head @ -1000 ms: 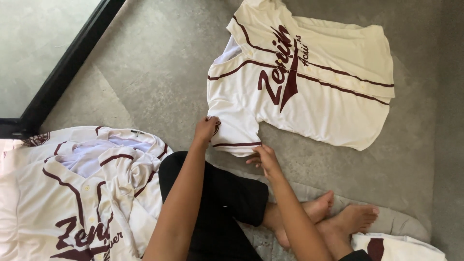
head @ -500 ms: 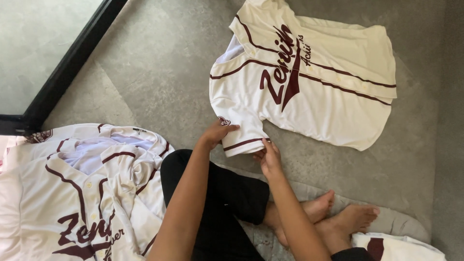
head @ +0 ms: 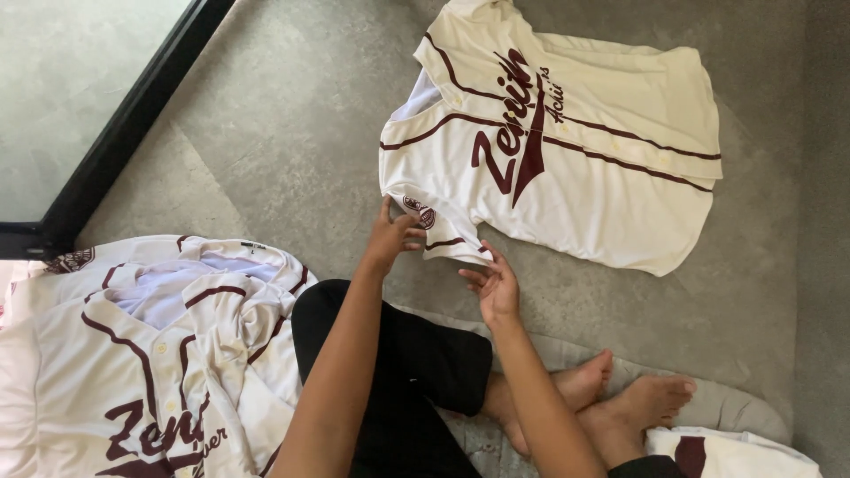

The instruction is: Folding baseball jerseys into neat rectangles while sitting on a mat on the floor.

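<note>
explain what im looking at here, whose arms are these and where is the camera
There is no machine here. The camera sits on a person's head and looks down, so the two bare arms reaching away from the bottom of the picture are that person's own. They sit cross-legged on a grey floor, bare feet showing at the lower right.

A cream jersey with dark red trim lies spread flat in front of them. The left hand pinches the near sleeve, which is folded in over the jersey. The right hand is open with its fingertips at the sleeve's edge, holding nothing.

A heap of similar jerseys lies at the lower left, and another bit of cream cloth shows at the lower right.
</note>
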